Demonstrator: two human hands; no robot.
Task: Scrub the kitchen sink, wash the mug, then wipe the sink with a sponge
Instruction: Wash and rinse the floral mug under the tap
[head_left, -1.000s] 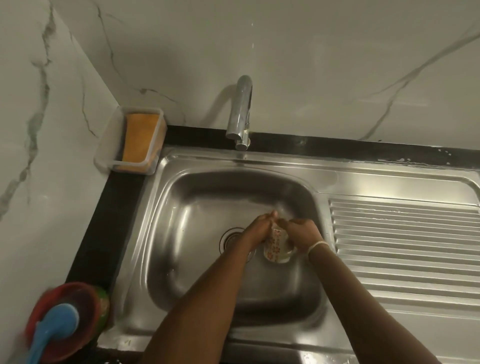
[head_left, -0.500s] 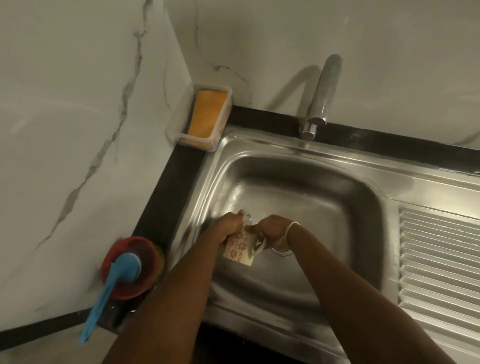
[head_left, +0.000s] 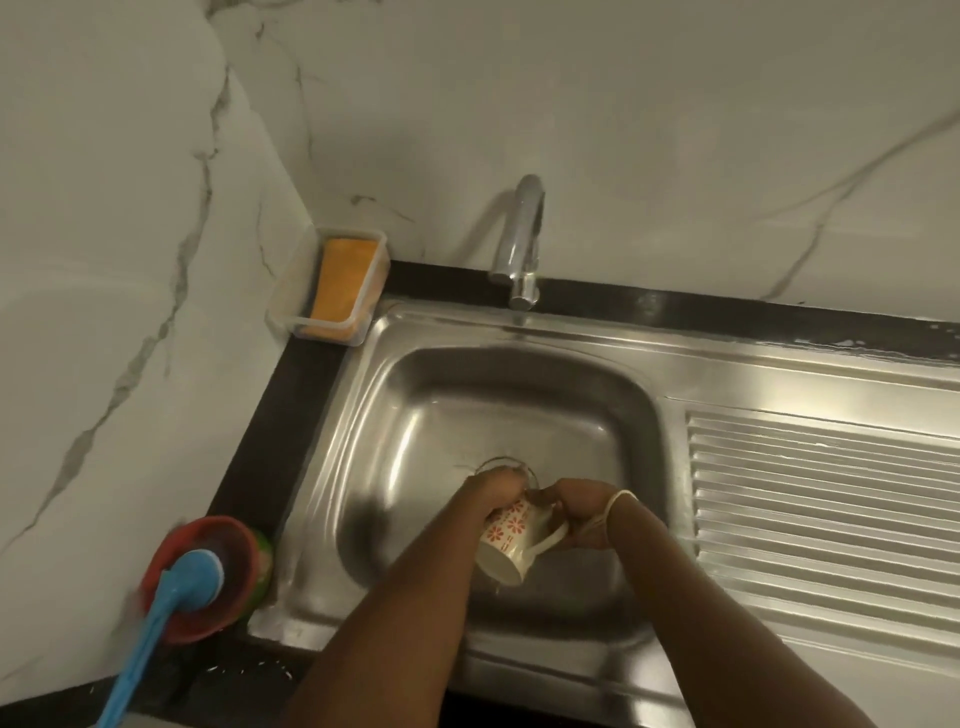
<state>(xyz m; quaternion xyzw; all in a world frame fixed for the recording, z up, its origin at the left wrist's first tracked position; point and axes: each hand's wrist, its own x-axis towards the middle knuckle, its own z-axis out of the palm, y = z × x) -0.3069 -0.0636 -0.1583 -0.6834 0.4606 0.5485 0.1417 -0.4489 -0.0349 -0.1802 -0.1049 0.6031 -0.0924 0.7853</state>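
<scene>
We observe both hands over the basin of the steel sink, just in front of the drain. The left hand is curled around the upper end of the mug, fingers wrapped on its body. The right hand is also curled at the mug, beside its handle, which points toward the right wrist; whether its fingers reach inside the rim we cannot tell. The mug is cream with red flower prints, held tilted above the basin floor, its base turned toward us and down. We note the tap behind the basin, an orange sponge in a clear tray at the back left corner, and a blue-handled brush lying across a red bowl on the dark counter, left of the sink
</scene>
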